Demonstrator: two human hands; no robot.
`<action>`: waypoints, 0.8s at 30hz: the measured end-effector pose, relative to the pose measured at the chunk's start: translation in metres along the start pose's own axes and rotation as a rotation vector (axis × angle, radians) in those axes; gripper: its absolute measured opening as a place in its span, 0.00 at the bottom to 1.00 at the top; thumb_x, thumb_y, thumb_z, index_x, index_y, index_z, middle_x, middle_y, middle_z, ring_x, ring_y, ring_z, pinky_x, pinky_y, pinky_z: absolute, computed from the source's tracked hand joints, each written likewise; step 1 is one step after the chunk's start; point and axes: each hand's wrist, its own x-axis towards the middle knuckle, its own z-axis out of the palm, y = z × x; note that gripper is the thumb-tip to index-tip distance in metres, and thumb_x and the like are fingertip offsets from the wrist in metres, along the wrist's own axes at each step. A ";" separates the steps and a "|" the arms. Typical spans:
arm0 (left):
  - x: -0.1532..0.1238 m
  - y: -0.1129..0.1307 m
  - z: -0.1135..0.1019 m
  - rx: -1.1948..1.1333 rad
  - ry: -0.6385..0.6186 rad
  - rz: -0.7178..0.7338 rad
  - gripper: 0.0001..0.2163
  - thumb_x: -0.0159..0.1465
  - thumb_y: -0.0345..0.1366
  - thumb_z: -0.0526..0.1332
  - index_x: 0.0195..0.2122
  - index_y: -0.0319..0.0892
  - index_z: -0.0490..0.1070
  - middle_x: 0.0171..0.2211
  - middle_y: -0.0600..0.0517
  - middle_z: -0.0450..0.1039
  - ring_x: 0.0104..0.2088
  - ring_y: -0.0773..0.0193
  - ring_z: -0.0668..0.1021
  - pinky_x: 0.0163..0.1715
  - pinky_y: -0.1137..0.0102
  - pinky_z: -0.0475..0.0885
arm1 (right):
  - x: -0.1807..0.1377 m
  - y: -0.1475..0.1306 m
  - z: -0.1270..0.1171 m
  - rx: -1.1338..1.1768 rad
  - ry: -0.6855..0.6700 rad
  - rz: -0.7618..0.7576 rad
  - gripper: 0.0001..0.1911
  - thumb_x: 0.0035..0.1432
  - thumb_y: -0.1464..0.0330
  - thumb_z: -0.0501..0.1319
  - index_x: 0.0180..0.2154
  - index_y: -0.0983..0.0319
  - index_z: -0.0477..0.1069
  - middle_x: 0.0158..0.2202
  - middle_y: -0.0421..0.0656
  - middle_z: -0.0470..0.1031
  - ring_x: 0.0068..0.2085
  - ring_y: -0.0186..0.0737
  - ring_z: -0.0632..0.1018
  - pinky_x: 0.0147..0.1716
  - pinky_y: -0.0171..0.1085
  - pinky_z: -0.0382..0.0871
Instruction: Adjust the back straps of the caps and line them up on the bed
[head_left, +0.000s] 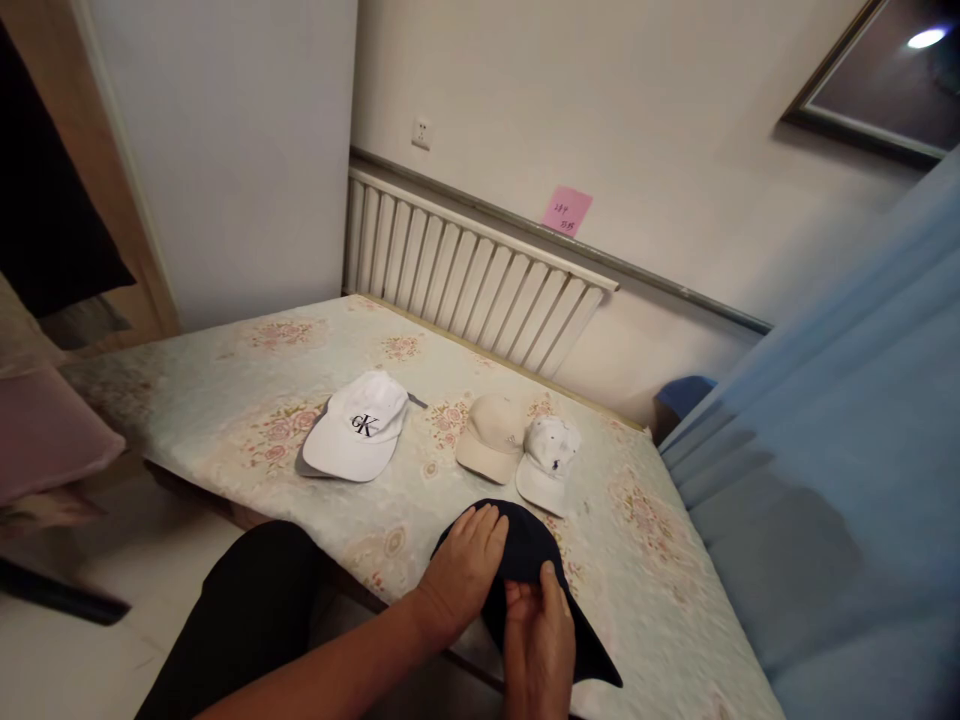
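A dark navy baseball cap (534, 545) is between my two hands near the front edge of the bed. My left hand (469, 560) lies over its crown, fingers together and curved along the fabric. At the cap's rim, my right hand (538, 625) grips the edge, with some fingers tucked under it. The brim points toward the lower right. Beyond it sit a beige cap (491, 435) and a white cap (551, 455) with a small dark emblem, side by side. To the left rests a white cap with black letters (364, 425), over a grey cap (307, 462) that is mostly hidden.
The caps lie on a bed with a floral cover (405, 350). Behind it are a white radiator (465, 270) and a wall with a pink note (568, 210). A blue curtain (847, 450) hangs at the right; a pink cushioned seat (52, 435) stands at the left.
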 end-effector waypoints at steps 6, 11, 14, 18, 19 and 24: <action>0.001 0.002 -0.002 -0.035 0.002 -0.005 0.18 0.66 0.28 0.44 0.56 0.32 0.60 0.54 0.37 0.67 0.57 0.55 0.68 0.54 0.55 0.64 | -0.003 -0.001 0.008 0.079 0.082 0.019 0.18 0.46 0.57 0.65 0.37 0.62 0.74 0.32 0.45 0.77 0.38 0.47 0.77 0.35 0.43 0.72; 0.004 0.006 -0.008 -0.073 0.023 0.012 0.18 0.65 0.28 0.46 0.55 0.30 0.61 0.53 0.35 0.67 0.58 0.54 0.66 0.55 0.56 0.63 | -0.016 -0.004 0.000 0.027 0.053 0.016 0.19 0.45 0.59 0.67 0.39 0.59 0.73 0.37 0.46 0.78 0.42 0.49 0.76 0.37 0.45 0.72; 0.005 0.008 -0.010 -0.093 0.032 0.025 0.18 0.65 0.29 0.46 0.55 0.29 0.60 0.53 0.34 0.67 0.58 0.53 0.65 0.54 0.55 0.64 | -0.024 -0.001 -0.005 -0.055 0.063 0.036 0.21 0.45 0.59 0.66 0.42 0.57 0.72 0.37 0.44 0.78 0.41 0.48 0.76 0.38 0.46 0.72; 0.005 0.007 -0.012 -0.101 0.038 0.034 0.19 0.64 0.30 0.47 0.55 0.28 0.60 0.53 0.34 0.67 0.58 0.52 0.65 0.54 0.54 0.64 | -0.026 0.001 -0.006 -0.098 0.060 0.041 0.21 0.45 0.59 0.66 0.43 0.56 0.71 0.36 0.43 0.77 0.39 0.47 0.75 0.37 0.46 0.72; 0.005 0.007 -0.012 -0.104 0.035 0.031 0.19 0.64 0.30 0.48 0.55 0.29 0.60 0.54 0.34 0.66 0.58 0.52 0.65 0.54 0.54 0.64 | -0.025 0.001 -0.006 -0.114 0.054 0.033 0.21 0.45 0.59 0.66 0.42 0.56 0.72 0.35 0.43 0.77 0.39 0.47 0.75 0.37 0.45 0.72; 0.005 0.007 -0.013 -0.114 0.004 0.016 0.20 0.62 0.28 0.48 0.56 0.29 0.59 0.55 0.35 0.65 0.60 0.53 0.64 0.56 0.55 0.61 | -0.014 -0.003 -0.001 -0.234 -0.012 -0.003 0.18 0.43 0.58 0.68 0.36 0.60 0.74 0.29 0.40 0.73 0.34 0.41 0.73 0.32 0.38 0.69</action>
